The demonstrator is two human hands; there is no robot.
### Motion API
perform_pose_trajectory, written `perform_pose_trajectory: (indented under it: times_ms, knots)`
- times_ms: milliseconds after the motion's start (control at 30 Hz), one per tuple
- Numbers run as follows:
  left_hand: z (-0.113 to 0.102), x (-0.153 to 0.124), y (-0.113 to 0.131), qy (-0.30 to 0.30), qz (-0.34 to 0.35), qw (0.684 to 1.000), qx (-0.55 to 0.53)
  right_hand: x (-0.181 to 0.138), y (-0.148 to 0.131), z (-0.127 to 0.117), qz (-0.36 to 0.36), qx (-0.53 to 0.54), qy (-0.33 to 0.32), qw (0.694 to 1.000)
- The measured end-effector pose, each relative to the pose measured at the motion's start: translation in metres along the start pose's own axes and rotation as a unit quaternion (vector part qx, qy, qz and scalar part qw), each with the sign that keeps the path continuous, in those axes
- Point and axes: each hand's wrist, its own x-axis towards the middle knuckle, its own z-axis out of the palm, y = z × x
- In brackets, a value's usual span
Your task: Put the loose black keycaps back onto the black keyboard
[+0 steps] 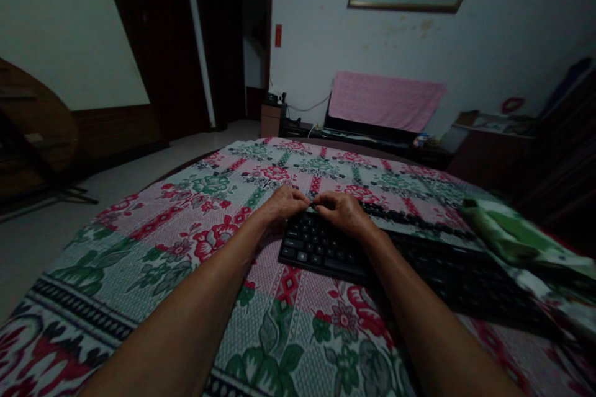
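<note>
A black keyboard (pixel 302 248) lies on the flowered cloth, its right part running behind my right forearm. At its far left corner my left hand (pixel 285 202) is closed, thumb and fingertips pinched together. My right hand (pixel 342 212) is closed in a pinch just beside it, over the keyboard's far edge. The fingertips of both hands almost meet around something small and dark, too small to make out. Behind the keyboard a line of small black pieces (pixel 410 218), which look like loose keycaps, stretches to the right.
The flowered cloth (pixel 186 242) covers a round-edged table. A green and white packet (pixel 507 232) lies at the right, by the keyboard's far end. Beyond the table, a pink towel (pixel 386 99) drapes over a dark object near the wall, beside a small cabinet (pixel 271 119).
</note>
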Motion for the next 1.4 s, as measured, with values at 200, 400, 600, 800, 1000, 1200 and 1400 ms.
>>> perform_pose_trajectory:
  times_ms: [200,400,600,800,1000,1200,1400]
  knots:
    - [-0.003,-0.001,-0.002,-0.022,0.019,1.0,-0.007,-0.001,-0.001,0.003,-0.024,0.004,0.011,1.0]
    - [-0.003,0.001,-0.009,-0.014,-0.002,0.998,-0.06,-0.002,0.001,0.006,-0.014,0.033,0.01,0.999]
    - [-0.002,-0.002,-0.002,-0.009,-0.016,0.998,-0.052,-0.003,-0.003,0.002,-0.009,0.009,0.013,1.0]
    - [-0.004,0.003,-0.009,0.018,0.006,1.0,-0.002,-0.003,0.005,0.0,0.036,-0.015,0.028,0.999]
    - [-0.004,0.012,-0.024,0.053,-0.029,0.998,0.004,-0.004,0.01,0.006,0.154,0.076,-0.017,0.985]
    - [0.0,0.011,-0.022,0.028,-0.01,1.0,0.001,-0.002,0.009,0.008,0.177,0.088,-0.02,0.98]
    - [0.002,0.006,-0.016,-0.009,-0.008,1.0,0.008,-0.001,0.008,0.009,0.184,0.084,-0.027,0.979]
